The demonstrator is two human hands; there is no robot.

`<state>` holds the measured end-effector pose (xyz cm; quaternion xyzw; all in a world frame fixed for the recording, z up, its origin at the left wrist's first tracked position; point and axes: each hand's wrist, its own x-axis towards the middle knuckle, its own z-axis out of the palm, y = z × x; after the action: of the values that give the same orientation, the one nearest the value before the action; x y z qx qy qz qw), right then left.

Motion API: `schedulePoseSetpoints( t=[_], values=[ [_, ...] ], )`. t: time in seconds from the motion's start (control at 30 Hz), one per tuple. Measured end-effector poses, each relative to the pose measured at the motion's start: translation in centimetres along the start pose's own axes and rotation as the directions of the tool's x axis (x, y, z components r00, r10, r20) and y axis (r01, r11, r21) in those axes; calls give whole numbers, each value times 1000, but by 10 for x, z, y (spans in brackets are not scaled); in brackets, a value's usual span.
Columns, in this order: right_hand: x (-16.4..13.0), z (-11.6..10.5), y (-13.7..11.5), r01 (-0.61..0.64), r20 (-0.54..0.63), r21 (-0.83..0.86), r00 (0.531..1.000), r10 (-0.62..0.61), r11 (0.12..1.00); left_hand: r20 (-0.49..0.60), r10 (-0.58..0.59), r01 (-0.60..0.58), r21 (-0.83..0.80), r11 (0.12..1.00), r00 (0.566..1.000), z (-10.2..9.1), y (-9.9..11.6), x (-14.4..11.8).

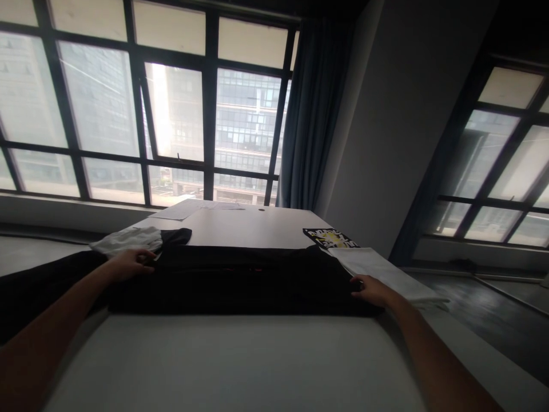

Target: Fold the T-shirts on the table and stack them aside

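The left hand (131, 265), curled narrow, pinches the black cloth (249, 283) by its left end; the right hand (374, 290), fingers bent in, grips its right edge.

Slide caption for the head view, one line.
Left hand and right hand at opposite ends of a black cloth laid across a white table.

Black cloth (249, 289), white table (240, 226)

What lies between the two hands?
In the head view, the black cloth lies between the left hand and the right hand, spread across the white table.
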<state>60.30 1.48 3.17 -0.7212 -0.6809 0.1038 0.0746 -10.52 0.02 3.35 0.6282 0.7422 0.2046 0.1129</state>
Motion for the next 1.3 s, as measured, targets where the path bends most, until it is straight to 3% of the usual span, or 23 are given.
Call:
schedulePoseSetpoints(
  t=[0.1, 0.17, 0.27, 0.33, 0.37, 0.5, 0.63, 0.73, 0.8, 0.87, 0.97, 1.1, 1.2, 1.3],
  values=[
    [-1, -2, 0, -3, -29, -21, 1000, 2, 1000, 66, -57, 50, 106, 993, 996, -2, -1, -2],
    [-3, -4, -5, 21, -84, -43, 996, -24, 999, 2, -15, 14, 151, 988, 1000, 2, 11, -6],
    [-6, -2, -21, 111, -218, -27, 969, -114, 993, -73, 239, -218, 222, 950, 968, 22, 39, -13],
    [-8, 3, -34, 172, -249, 8, 955, -164, 985, -7, 403, -390, 238, 889, 915, 42, 57, -18],
    [-8, 6, -39, 193, -233, 17, 955, -183, 981, 59, 426, -427, 239, 872, 903, 52, 63, -20],
    [-8, 16, -49, 218, -132, -27, 967, -219, 976, 253, 324, -387, 264, 883, 911, 75, 70, -24],
    [-5, 19, -46, 138, -142, -18, 980, -139, 990, 284, 282, -361, 279, 890, 916, 72, 63, -19],
    [-1, 19, -47, 86, -158, 79, 985, -73, 993, 300, 244, -336, 311, 889, 922, 68, 75, -13],
    [0, 18, -50, 62, -150, 126, 988, -43, 990, 282, 284, -367, 313, 876, 917, 70, 101, -15],
    [-1, 18, -51, 54, -137, 155, 990, -32, 986, 250, 414, -475, 277, 835, 875, 77, 142, -26],
    [-3, 16, -49, 38, -95, 195, 995, -20, 980, 230, 640, -678, 181, 712, 733, 95, 219, -56],
    [-8, 13, -42, -12, 66, 286, 998, -7, 958, 225, 767, -799, 146, 583, 601, 126, 308, -88],
    [-13, 6, -42, 23, 88, 422, 994, -66, 906, 231, 785, -818, 149, 556, 575, 144, 341, -90],
    [-20, -3, -47, 50, 43, 562, 995, -90, 826, 248, 802, -840, 154, 521, 543, 148, 349, -80]
  ],
)
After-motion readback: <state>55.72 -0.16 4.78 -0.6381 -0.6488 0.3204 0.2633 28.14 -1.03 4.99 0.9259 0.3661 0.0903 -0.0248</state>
